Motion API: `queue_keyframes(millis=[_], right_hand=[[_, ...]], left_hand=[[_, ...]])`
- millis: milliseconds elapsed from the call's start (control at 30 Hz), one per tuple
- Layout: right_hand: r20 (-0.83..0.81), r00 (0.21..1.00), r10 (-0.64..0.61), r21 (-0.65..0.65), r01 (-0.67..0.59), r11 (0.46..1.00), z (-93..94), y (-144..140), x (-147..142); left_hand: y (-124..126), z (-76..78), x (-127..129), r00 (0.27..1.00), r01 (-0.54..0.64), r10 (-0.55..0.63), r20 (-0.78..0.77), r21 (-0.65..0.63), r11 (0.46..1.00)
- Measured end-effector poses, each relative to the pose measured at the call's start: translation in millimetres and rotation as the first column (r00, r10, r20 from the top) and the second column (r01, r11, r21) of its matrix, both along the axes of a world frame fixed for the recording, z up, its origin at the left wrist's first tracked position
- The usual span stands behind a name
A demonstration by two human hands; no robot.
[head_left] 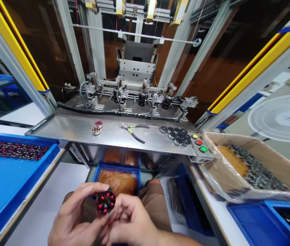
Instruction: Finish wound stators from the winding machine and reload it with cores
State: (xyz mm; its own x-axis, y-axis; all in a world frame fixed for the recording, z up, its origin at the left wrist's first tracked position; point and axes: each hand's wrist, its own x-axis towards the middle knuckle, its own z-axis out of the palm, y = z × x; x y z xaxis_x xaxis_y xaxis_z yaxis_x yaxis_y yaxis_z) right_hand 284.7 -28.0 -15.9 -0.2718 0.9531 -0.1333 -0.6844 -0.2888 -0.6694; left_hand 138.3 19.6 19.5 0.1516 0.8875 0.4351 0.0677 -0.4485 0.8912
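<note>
Low in the head view, over my lap, both hands hold one small round wound stator [105, 202], black with red copper coils. My left hand [77, 215] cups it from the left with thumb and fingers curled around it. My right hand [132, 220] pinches its right side. Two more wound stators [97, 127] lie on the steel shelf [78, 131] of the winding machine. A cluster of bare black stator cores [177, 134] sits on the shelf at the right.
Side cutters [134, 131] lie mid-shelf. Yellow, red and green buttons [198, 142] sit at the shelf's right end. A blue tray [1, 177] at left holds several wound stators. A cardboard box [283, 167] at right holds bare cores. A blue bin [119, 169] sits below.
</note>
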Motion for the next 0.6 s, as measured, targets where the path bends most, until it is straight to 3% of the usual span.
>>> queue_keyframes(millis=[67,167,300,467,600], right_hand=[[0.012,0.999,-0.040,-0.025,0.040,0.999,1.9,0.8,-6.3],[0.046,0.998,0.038,-0.023,-0.037,0.999,3.9,-2.6,2.4],[0.219,0.970,0.107,0.055,-0.122,0.991,7.8,-10.9,30.9],[0.374,0.925,0.059,0.051,-0.084,0.995,36.1,1.6,60.2],[0.529,0.849,0.007,0.057,-0.044,0.997,59.0,16.9,58.6]], left_hand=[[1.0,0.2,1.0,0.999,-0.035,0.035,-0.003,0.019,0.999],[1.1,-0.3,-0.5,0.999,-0.032,0.031,0.045,0.028,0.999],[0.4,-1.0,-6.0,0.991,0.079,-0.061,0.121,-0.149,0.986],[-10.3,3.7,-3.9,0.985,0.149,-0.102,0.136,-0.403,0.903],[-16.5,2.9,1.1,0.963,0.259,-0.182,0.198,-0.503,0.825]])
